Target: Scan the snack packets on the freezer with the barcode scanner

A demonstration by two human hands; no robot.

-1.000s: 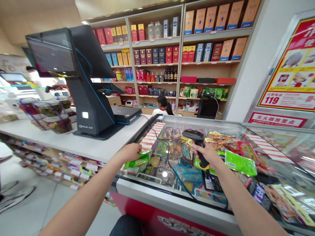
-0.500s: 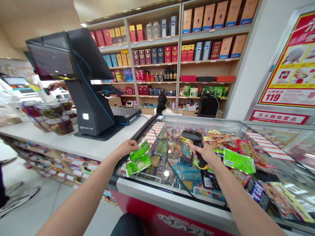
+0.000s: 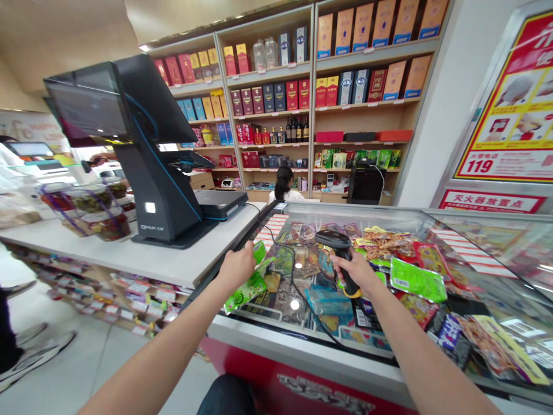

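Observation:
My left hand (image 3: pixel 238 267) is closed on the upper end of a bright green snack packet (image 3: pixel 260 253), at the left edge of the glass-topped freezer (image 3: pixel 298 340). Below it a second green packet (image 3: pixel 246 293) lies on the glass; whether my fingers touch it too, I cannot tell. My right hand (image 3: pixel 353 270) is wrapped round the handle of a black barcode scanner (image 3: pixel 337 237), held upright above the glass with its head towards the left. Right of that hand lie a green packet (image 3: pixel 418 280) and a heap of brown snack packets (image 3: pixel 386 245).
A black cable (image 3: pixel 294 276) runs across the glass. On the white counter (image 3: pixel 190 256) at left stand a dark checkout terminal (image 3: pixel 159 184) and several lidded jars (image 3: pixel 106 222). Dark packets (image 3: pixel 449 334) lie at the freezer's right front. A person (image 3: pixel 284 184) is behind the freezer.
My left hand has moved right and over the green packet, now covering more of it. The scanner in my right hand has shifted slightly left.

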